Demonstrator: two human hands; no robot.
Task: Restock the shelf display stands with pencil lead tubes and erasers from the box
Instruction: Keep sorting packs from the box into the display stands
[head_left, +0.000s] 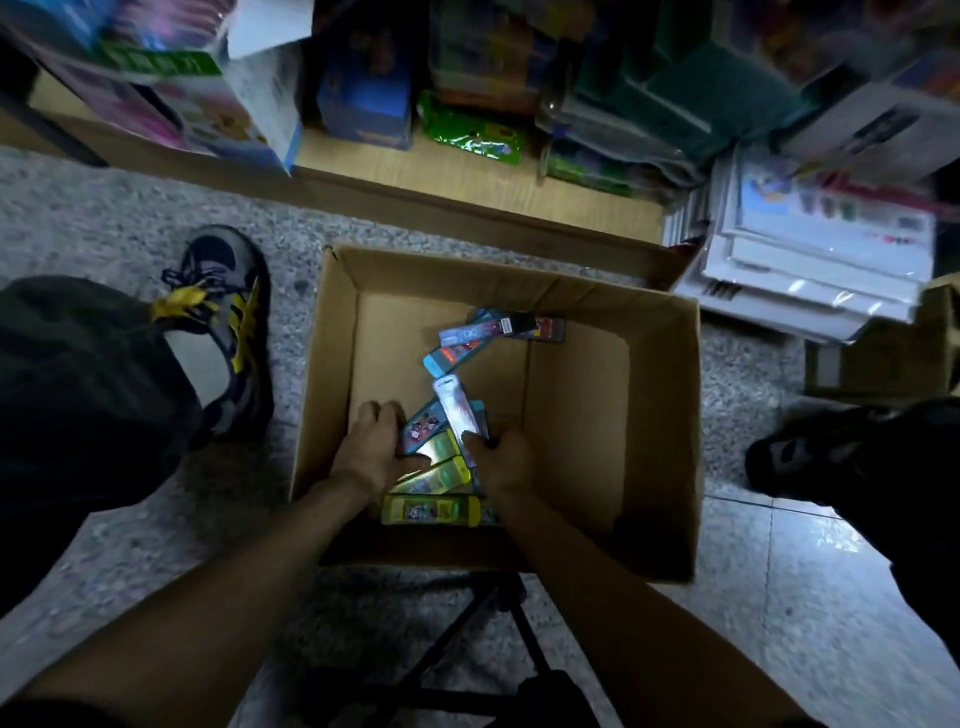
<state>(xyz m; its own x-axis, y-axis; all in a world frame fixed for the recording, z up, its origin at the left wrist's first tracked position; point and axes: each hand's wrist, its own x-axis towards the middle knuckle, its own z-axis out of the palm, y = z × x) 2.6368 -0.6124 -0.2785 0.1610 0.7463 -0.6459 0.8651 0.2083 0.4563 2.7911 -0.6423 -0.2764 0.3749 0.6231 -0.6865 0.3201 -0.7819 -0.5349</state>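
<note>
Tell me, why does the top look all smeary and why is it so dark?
Head view: shelf goods up top are motion-blurred; light is dim, the trouser legs nearly black; glare flashes on a yellow packet beside the left hand in the box; the wide lens curves the edges.

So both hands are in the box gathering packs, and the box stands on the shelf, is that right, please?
Not quite: in the head view the box stands on the floor in front of the shelf, not on it. The left hand and right hand are indeed in it, gathering packs.
</note>
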